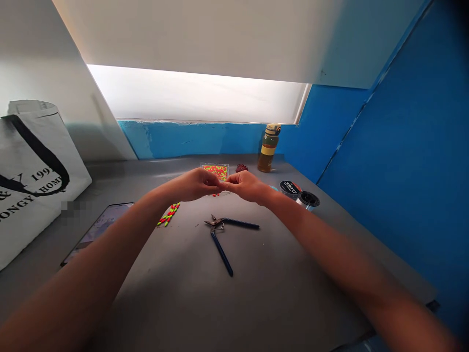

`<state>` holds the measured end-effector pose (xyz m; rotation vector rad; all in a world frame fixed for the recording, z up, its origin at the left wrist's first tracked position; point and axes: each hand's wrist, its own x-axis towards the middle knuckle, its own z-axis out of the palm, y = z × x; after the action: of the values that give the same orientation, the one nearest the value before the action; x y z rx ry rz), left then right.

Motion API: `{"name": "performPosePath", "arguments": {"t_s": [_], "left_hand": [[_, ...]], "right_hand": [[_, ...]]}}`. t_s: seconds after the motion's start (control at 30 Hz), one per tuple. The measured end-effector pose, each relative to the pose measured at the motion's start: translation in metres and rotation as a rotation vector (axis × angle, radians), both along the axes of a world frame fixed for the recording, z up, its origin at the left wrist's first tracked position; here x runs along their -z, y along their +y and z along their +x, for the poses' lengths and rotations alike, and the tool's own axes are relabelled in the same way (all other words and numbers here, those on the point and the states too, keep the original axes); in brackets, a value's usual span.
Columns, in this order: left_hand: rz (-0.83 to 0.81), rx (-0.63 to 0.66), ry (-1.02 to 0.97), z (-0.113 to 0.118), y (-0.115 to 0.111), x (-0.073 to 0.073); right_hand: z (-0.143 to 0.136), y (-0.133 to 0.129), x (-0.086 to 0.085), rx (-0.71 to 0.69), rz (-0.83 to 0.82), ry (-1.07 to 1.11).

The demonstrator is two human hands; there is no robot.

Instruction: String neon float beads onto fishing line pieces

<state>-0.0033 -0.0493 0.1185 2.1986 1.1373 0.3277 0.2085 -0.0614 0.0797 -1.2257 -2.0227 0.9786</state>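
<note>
My left hand (198,185) and my right hand (246,186) meet over the far middle of the grey table, fingertips pinched together. What they hold between them is too small to make out. Just behind them lies a clear box (217,171) of red and yellow-green beads, partly covered by the hands. Nearer to me, pliers (219,225) with dark blue handles lie spread on the table. A small group of red and yellow-green beads (169,214) rests beside my left forearm.
A phone or tablet (104,225) and a white bag (32,181) are on the left. Behind my right hand are a dark red bundle (242,168) and a bottle (267,150). Two spools, one black-lidded (290,188), one pale (308,199), sit right of it.
</note>
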Motion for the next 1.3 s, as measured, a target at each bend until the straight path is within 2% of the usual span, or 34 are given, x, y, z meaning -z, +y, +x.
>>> {"name": "performPosePath", "arguments": {"t_s": [0.23,0.37,0.47,0.57,0.67,0.8,0.9,1.07,1.2,1.3], "left_hand": [[-0.019,-0.110,-0.046,-0.010,0.013,0.000],[0.001,-0.154,-0.099,-0.013,0.018,0.006],[0.029,-0.165,-0.109,-0.009,0.015,0.011],[0.104,-0.116,-0.076,-0.001,0.009,0.016],[0.217,-0.071,-0.052,0.006,0.006,0.023],[0.321,-0.087,-0.003,0.010,0.009,0.032],[0.311,-0.097,0.046,0.011,0.010,0.034],[0.346,-0.116,0.093,0.013,0.010,0.038],[0.481,-0.145,0.187,0.021,0.012,0.064],[0.615,-0.043,0.229,0.028,0.015,0.090]], "right_hand": [[0.018,0.010,-0.006,-0.013,0.037,-0.100],[0.027,0.013,-0.012,-0.015,0.027,-0.194],[0.030,0.009,-0.016,-0.085,-0.002,-0.244],[0.022,0.004,-0.013,-0.163,-0.010,-0.142],[0.007,0.002,-0.003,-0.202,-0.064,-0.009],[-0.008,0.002,0.012,-0.041,-0.038,-0.067],[-0.009,0.003,0.015,0.024,0.060,-0.171],[-0.008,0.005,0.019,0.240,0.259,-0.399],[-0.002,0.017,0.035,0.316,0.341,-0.498],[0.005,0.030,0.057,0.415,0.421,-0.464]]}}
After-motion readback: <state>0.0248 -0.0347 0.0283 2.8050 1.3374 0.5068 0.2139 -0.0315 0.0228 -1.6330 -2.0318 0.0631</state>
